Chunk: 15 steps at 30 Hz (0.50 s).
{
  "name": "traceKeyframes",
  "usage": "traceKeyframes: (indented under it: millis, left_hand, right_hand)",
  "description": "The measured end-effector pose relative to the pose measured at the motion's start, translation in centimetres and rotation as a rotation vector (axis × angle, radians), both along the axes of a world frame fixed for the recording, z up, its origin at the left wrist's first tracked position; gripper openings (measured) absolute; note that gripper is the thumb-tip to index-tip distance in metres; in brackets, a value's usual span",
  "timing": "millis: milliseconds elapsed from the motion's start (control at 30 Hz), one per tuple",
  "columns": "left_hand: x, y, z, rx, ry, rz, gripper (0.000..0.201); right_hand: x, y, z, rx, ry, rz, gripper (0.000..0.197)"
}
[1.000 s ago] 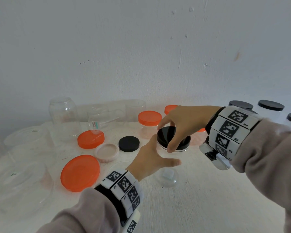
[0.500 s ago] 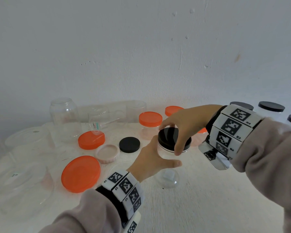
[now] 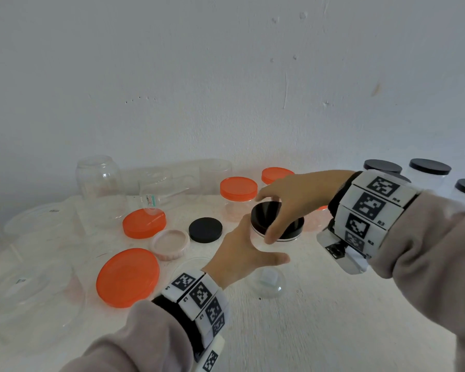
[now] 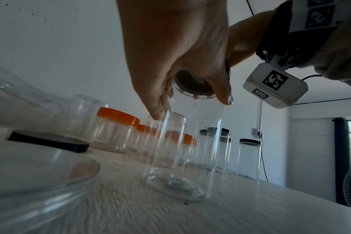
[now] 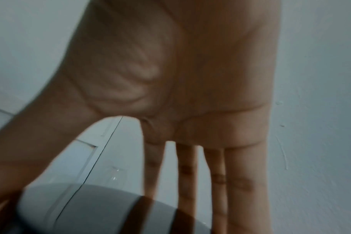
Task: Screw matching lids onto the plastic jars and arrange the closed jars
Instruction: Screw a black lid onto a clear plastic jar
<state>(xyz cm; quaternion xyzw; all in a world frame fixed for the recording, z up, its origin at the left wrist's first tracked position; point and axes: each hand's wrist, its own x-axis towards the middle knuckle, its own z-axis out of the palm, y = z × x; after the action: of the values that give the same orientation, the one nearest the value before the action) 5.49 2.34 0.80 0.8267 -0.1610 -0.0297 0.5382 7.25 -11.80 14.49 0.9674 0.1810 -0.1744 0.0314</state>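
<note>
A tall clear jar (image 3: 266, 284) stands upright mid-table, with a black lid (image 3: 293, 226) on its mouth. My right hand (image 3: 269, 216) comes down from above and grips the lid's rim, thumb on the near side and fingers on the far side. My left hand (image 3: 244, 251) wraps the jar's upper body just under the lid. In the left wrist view, that hand (image 4: 190, 102) circles the jar (image 4: 190, 150) below the lid (image 4: 192, 86). The right wrist view shows my fingers (image 5: 187, 182) reaching down onto the glossy lid (image 5: 110, 210).
A loose black lid (image 3: 205, 230), a pinkish lid (image 3: 169, 244) and two orange lids (image 3: 144, 223) (image 3: 128, 277) lie left of the jar. Orange-lidded jars (image 3: 238, 194) stand behind, black-lidded jars (image 3: 430, 173) at the back right. Open clear jars (image 3: 100, 183) and tubs (image 3: 30, 291) crowd the left.
My right hand has shifted slightly around the black lid. The jar and my left hand have stayed where they were.
</note>
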Motion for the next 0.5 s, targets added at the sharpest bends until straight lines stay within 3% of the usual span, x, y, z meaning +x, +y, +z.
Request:
traceKeyframes:
  millis: [200, 400, 500]
  left_hand:
    - [0.0, 0.0, -0.1, -0.002, -0.015, -0.004, 0.092]
    - [0.0, 0.0, -0.2, 0.012, 0.000, 0.005, 0.087]
    - [0.0, 0.0, -0.2, 0.016, -0.003, 0.010, 0.084]
  right_hand:
    - [-0.1, 0.1, 0.4, 0.023, 0.007, 0.084, 0.077]
    - [0.0, 0.4, -0.5, 0.035, -0.057, -0.008, 0.068]
    - [0.0, 0.0, -0.3, 0.046, 0.001, -0.014, 0.069]
